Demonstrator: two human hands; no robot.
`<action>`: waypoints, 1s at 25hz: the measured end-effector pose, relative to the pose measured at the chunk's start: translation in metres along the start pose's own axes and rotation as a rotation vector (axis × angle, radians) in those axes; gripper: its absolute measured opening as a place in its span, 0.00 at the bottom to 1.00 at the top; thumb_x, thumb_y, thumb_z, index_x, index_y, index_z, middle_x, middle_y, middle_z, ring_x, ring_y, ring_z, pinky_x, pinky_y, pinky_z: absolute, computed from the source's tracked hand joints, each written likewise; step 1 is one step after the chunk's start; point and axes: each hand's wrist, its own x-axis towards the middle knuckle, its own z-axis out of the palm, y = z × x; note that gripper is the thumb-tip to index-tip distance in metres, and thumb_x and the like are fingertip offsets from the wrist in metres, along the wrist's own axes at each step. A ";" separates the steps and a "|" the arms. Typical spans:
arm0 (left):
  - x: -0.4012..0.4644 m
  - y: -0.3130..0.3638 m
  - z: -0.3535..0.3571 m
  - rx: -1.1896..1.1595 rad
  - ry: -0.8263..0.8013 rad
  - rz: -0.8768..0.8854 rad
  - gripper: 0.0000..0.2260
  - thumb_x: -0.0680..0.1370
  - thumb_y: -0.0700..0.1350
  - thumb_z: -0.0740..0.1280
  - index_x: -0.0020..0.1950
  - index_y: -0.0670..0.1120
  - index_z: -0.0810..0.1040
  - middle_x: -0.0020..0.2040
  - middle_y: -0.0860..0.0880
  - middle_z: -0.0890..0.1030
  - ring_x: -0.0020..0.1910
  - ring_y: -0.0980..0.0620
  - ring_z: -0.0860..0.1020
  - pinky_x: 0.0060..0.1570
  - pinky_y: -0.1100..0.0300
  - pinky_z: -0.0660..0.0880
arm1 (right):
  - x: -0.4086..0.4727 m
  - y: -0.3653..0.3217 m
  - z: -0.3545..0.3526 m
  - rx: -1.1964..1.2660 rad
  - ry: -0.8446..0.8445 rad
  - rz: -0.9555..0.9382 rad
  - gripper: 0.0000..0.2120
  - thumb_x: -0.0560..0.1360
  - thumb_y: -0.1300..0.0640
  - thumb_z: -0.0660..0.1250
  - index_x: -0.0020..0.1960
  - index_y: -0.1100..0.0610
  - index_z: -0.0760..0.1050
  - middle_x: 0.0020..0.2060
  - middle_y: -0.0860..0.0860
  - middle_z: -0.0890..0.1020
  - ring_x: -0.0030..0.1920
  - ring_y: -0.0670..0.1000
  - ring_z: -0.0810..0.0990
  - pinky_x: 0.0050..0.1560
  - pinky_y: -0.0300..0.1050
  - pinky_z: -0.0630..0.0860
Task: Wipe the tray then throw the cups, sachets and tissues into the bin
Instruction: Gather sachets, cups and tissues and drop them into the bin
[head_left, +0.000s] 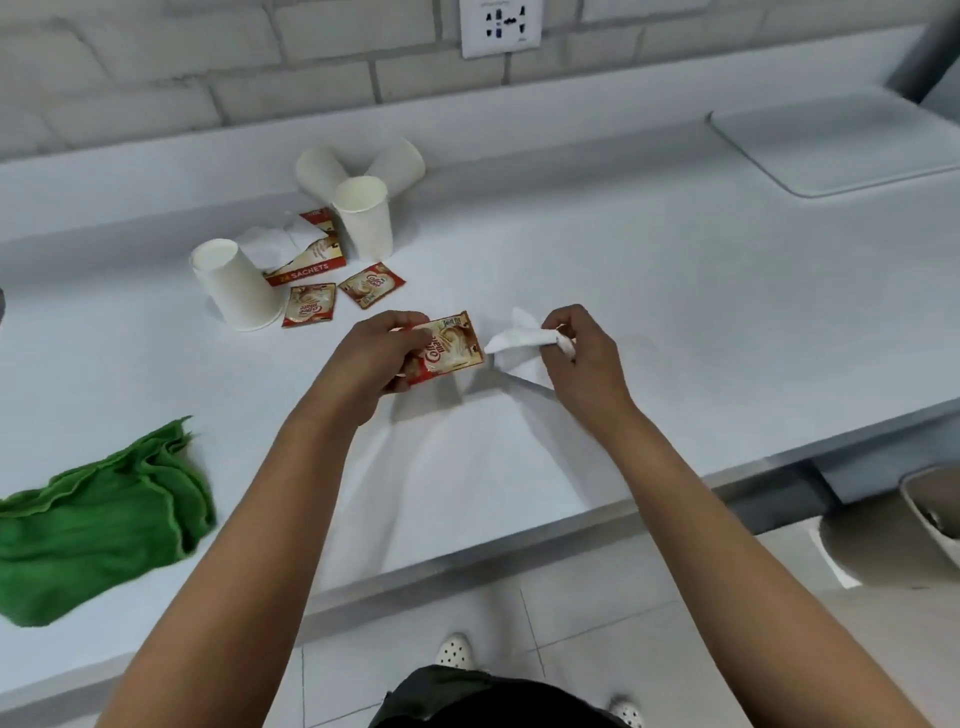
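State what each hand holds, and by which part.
The left hand grips a red sachet by its left end. The right hand pinches a white tissue at its right end.

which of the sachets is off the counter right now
The sachet gripped in the left hand; the two other loose sachets lie flat on the counter beside the cups.

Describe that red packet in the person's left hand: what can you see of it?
The sachet is a flat, glossy rectangle, red at the edges, with a cream-coloured picture and white brand lettering on its face. It looks like plastic or foil film, slightly creased. It is lifted above the white counter, tilted, its printed face toward the camera. The left hand grips its left end, fingers curled over the top edge. Its right edge lies close to the white tissue held in the right hand; whether they touch is unclear.
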 end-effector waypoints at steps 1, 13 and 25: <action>-0.007 0.006 0.023 -0.024 -0.025 0.010 0.06 0.77 0.40 0.64 0.45 0.52 0.77 0.40 0.49 0.81 0.29 0.56 0.75 0.26 0.65 0.68 | -0.006 0.009 -0.027 0.047 0.055 0.022 0.06 0.74 0.65 0.63 0.46 0.55 0.72 0.38 0.49 0.74 0.34 0.38 0.71 0.35 0.27 0.66; -0.113 0.034 0.329 0.109 -0.515 0.063 0.10 0.76 0.33 0.62 0.42 0.48 0.76 0.44 0.44 0.80 0.35 0.51 0.80 0.26 0.67 0.76 | -0.135 0.166 -0.313 -0.069 0.573 0.332 0.12 0.75 0.68 0.55 0.54 0.58 0.73 0.50 0.52 0.73 0.47 0.48 0.72 0.39 0.26 0.67; -0.106 0.047 0.586 0.396 -0.862 0.117 0.07 0.78 0.36 0.61 0.46 0.47 0.75 0.49 0.45 0.79 0.39 0.54 0.79 0.34 0.66 0.78 | -0.160 0.294 -0.455 0.033 0.895 0.597 0.17 0.68 0.69 0.59 0.35 0.46 0.70 0.37 0.51 0.75 0.34 0.48 0.70 0.34 0.39 0.67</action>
